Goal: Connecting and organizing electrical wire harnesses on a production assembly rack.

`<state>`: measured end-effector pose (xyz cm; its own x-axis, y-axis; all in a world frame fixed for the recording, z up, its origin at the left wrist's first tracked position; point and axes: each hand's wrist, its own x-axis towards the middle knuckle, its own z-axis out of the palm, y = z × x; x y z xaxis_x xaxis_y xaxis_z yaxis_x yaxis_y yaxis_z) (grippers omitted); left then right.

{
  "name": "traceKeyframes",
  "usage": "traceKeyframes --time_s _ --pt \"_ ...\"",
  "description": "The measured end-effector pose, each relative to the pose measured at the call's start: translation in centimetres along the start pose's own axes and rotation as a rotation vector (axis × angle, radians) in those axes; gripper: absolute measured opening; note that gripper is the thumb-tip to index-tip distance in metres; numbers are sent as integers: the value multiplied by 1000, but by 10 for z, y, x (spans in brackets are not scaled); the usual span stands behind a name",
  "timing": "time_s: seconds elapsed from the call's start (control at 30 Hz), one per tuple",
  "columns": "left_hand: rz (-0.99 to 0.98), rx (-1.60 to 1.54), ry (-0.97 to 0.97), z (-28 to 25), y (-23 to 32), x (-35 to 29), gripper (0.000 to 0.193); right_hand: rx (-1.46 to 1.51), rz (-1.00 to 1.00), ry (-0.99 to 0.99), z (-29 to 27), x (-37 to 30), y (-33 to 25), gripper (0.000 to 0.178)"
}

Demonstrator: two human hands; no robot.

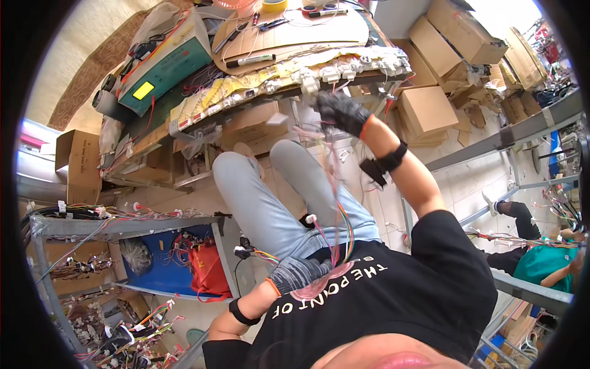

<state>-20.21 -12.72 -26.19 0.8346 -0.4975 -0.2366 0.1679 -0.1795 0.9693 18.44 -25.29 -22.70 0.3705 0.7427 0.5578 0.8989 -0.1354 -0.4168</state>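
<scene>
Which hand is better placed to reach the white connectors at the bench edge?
Probably the right hand: it is raised just below the white connectors. The left hand is low at the lap, closed on the wire bundle.

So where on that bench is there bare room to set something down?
The cardboard sheet is bare between the black marker and the pens at its far edge. The front edge is crowded with white connectors; the green tester fills the left.
</scene>
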Motion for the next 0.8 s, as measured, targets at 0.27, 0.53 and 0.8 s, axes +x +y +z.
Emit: traceKeyframes --time_s 0.27,0.53,0.8 --pt "409 556 -51 -44 64 20 29 313 770 -587 -90 -205 -66 26" --pt "-157 725 99 -93 5 -20 33 -796 849 -160 -178 -48 100 31" --pt "-352 501 218 -127 21 -15 32 -413 1115 198 -135 -91 66 39"
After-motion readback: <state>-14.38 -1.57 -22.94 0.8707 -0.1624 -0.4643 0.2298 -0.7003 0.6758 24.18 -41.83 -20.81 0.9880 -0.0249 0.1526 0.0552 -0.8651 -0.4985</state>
